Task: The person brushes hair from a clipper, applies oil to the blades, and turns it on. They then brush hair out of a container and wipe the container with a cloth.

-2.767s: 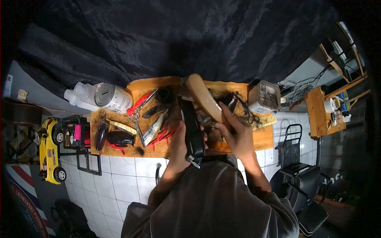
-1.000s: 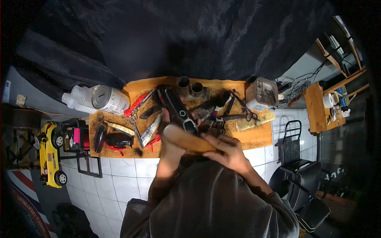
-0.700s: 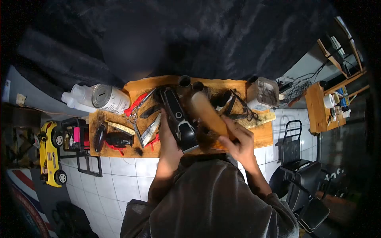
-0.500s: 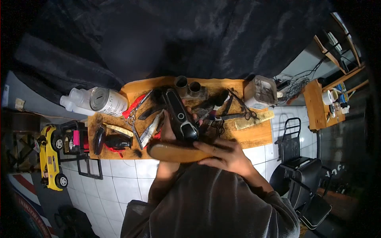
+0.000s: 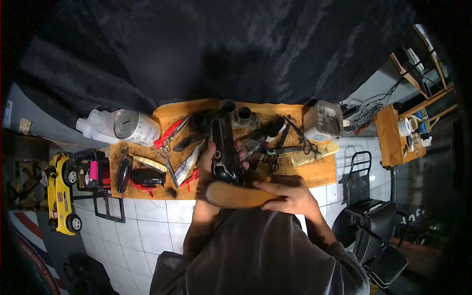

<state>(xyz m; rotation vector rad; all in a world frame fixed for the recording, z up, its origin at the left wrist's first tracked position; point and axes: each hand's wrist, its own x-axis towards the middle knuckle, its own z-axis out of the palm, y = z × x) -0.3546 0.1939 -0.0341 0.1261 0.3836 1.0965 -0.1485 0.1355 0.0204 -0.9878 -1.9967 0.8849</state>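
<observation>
Left hand (image 5: 208,158) wraps the stiff, likely heavy black electric hair clipper (image 5: 223,147) mid-body; right hand (image 5: 291,197) clasps a tan wooden brush (image 5: 232,194) by its end.

I'm looking down into a barber shop: a wooden worktop (image 5: 319,173) crowded with scissors (image 5: 168,153), a comb (image 5: 313,154) and a hair clipper (image 5: 223,147), a black cape (image 5: 255,49) spread beyond it, a black barber chair (image 5: 374,231) on the tiled floor (image 5: 147,221), and red-white-blue stripes (image 5: 27,246) in the corner
</observation>
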